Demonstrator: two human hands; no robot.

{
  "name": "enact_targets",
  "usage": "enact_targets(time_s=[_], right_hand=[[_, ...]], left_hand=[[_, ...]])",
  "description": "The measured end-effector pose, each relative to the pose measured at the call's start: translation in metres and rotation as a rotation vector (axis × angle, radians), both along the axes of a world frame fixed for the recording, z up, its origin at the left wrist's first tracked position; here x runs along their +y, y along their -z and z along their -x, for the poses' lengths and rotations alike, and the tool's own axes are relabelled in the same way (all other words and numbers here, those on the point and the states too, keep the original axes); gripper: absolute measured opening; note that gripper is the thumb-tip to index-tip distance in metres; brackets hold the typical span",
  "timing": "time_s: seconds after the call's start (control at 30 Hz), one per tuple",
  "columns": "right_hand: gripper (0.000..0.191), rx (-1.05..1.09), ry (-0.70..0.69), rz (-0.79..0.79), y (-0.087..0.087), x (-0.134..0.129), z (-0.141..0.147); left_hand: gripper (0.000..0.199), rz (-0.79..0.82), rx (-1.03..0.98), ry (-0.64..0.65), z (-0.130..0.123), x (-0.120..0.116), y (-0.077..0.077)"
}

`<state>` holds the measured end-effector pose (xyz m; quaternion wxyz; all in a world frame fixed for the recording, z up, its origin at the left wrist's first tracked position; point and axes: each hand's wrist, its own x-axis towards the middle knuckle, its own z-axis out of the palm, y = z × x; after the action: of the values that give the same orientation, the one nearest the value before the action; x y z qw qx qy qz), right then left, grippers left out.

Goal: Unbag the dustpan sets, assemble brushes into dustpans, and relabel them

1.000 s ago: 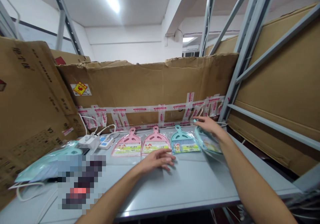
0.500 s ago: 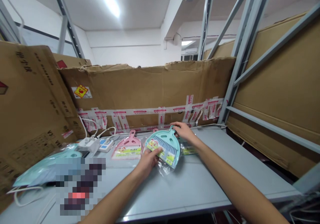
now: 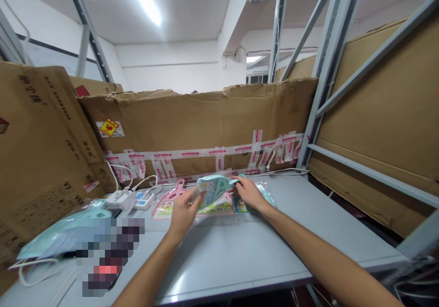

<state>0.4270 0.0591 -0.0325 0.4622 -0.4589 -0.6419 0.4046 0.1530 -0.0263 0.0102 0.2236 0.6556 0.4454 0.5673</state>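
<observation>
My left hand [image 3: 183, 213] curled round one end of a bagged mint-green plastic dustpan [image 3: 214, 190], pinching it between thumb and fingers, while my right hand [image 3: 248, 193] pinched it near the handle, both forearms reaching toward 12 o'clock. The dustpan's long axis lay nearly level across me, its handle pointing to 3 o'clock. I held it above the grey table [image 3: 240, 261], over a bagged pink dustpan [image 3: 216, 207], with a second pink dustpan [image 3: 169, 202] just toward 11 o'clock.
</observation>
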Motion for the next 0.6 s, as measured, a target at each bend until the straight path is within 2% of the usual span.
enact_targets(time_s=[0.17,0.3,0.37,0.5,0.6], right_hand=[[0.057,-0.093,0.053,-0.056,0.012,0.001,-0.001],[0.061,-0.098,0.041,-0.073,0.009,0.001,-0.004],[0.066,0.000,0.004,-0.053,0.001,-0.001,-0.004],[0.075,0.336,-0.102,-0.027,-0.020,-0.012,0.001],[0.068,0.367,-0.162,-0.029,-0.030,-0.023,0.007]], left_hand=[[0.025,0.042,-0.012,-0.006,0.001,0.008,0.005],[0.029,0.078,-0.074,0.025,0.004,0.017,0.010],[0.034,0.126,-0.203,0.076,0.006,0.022,0.013],[0.055,0.319,-0.590,0.130,0.005,0.033,0.020],[0.051,0.436,-0.831,0.167,0.001,0.038,0.024]])
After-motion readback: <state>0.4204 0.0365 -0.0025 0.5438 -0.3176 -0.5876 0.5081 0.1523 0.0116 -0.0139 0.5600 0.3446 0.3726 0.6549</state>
